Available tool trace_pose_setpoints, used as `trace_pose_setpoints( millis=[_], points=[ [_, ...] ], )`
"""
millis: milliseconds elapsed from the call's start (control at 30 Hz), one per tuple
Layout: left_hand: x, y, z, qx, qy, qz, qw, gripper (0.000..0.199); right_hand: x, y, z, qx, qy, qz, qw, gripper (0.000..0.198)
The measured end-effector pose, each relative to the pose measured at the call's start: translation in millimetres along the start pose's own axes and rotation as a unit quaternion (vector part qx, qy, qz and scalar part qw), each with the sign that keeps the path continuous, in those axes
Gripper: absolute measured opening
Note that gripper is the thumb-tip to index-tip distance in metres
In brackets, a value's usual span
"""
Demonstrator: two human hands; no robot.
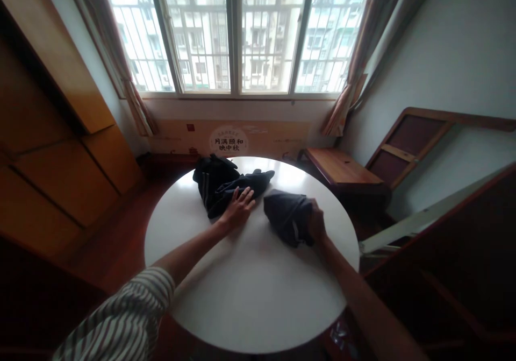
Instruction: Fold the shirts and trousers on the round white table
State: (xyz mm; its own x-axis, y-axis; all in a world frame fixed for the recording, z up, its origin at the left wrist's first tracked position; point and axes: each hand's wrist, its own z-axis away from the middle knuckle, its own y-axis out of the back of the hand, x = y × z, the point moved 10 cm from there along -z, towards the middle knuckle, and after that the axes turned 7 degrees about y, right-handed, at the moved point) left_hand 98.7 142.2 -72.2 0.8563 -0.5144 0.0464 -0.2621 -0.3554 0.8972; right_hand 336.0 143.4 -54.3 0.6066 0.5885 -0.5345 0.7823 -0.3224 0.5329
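Taking the round white tabletop point(250, 302) as the dial, with twelve toward the window point(264, 33). Reaching in from four o'clock with the right hand point(316, 221) and holding a dark grey cloth bundle point(284, 216), placed between one and two o'clock from the middle. Clutching the bundle's three-o'clock end in a closed grip, with the fingers partly hidden by the cloth. Marked with a pale stripe toward the bundle's five-o'clock side. Cannot tell whether resting on the tabletop or lifted just clear.

Reaching in from eight o'clock with the left hand point(239, 207), bare past a striped sleeve point(133, 302). Opened out in its grip near eleven o'clock, with fingers spread over the near edge of a dark clothing heap point(215, 181). Crumpled at eleven o'clock, near the far rim, with pale stripes down the heap's nine-o'clock side and one end trailing toward one o'clock, just beside the bundle. Cannot tell whether one garment or more.

Backed at twelve, below the window, by a tan panel point(173, 132) with printed characters. Flanked between one and two by a wooden bench point(342, 165), and toward ten by orange-brown cabinets point(60, 189).
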Motion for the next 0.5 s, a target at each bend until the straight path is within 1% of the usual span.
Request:
trace_pose_setpoints(
  millis=[33, 67, 133, 200, 267, 300, 367, 433, 500],
  points=[
    [-6, 0, -15, -0.006, 0.022, -0.023, 0.999, 0.048, 7, -2, 8, 0.020, -0.016, 0.005, 1.000, 0.033],
    [-18, 1, -31, -0.014, 0.062, -0.045, 0.997, 0.058, 14, -3, 13, 0.037, -0.032, 0.005, 0.999, 0.033],
    [-57, 4, -55, -0.039, 0.181, -0.080, 0.980, 0.091, 23, -4, 16, 0.047, -0.054, -0.008, 0.997, 0.033],
    [-104, 6, -63, -0.066, 0.311, -0.088, 0.944, 0.119, 29, -4, 16, 0.045, -0.069, -0.025, 0.996, 0.034],
    [-146, 5, -57, -0.093, 0.412, -0.063, 0.904, 0.132, 33, -3, 16, 0.042, -0.077, -0.031, 0.996, 0.036],
    [-163, 4, -51, -0.106, 0.447, -0.048, 0.887, 0.133, 34, -2, 16, 0.042, -0.079, -0.031, 0.995, 0.036],
    [-189, 0, -41, -0.123, 0.486, -0.030, 0.865, 0.125, 36, -3, 17, 0.037, -0.083, -0.037, 0.995, 0.036],
    [-206, 0, -33, -0.126, 0.497, -0.035, 0.858, 0.110, 38, -5, 18, 0.035, -0.089, -0.048, 0.994, 0.036],
    [-216, 2, -28, -0.120, 0.496, -0.048, 0.859, 0.096, 39, -7, 19, 0.039, -0.096, -0.055, 0.993, 0.036]
  ],
)
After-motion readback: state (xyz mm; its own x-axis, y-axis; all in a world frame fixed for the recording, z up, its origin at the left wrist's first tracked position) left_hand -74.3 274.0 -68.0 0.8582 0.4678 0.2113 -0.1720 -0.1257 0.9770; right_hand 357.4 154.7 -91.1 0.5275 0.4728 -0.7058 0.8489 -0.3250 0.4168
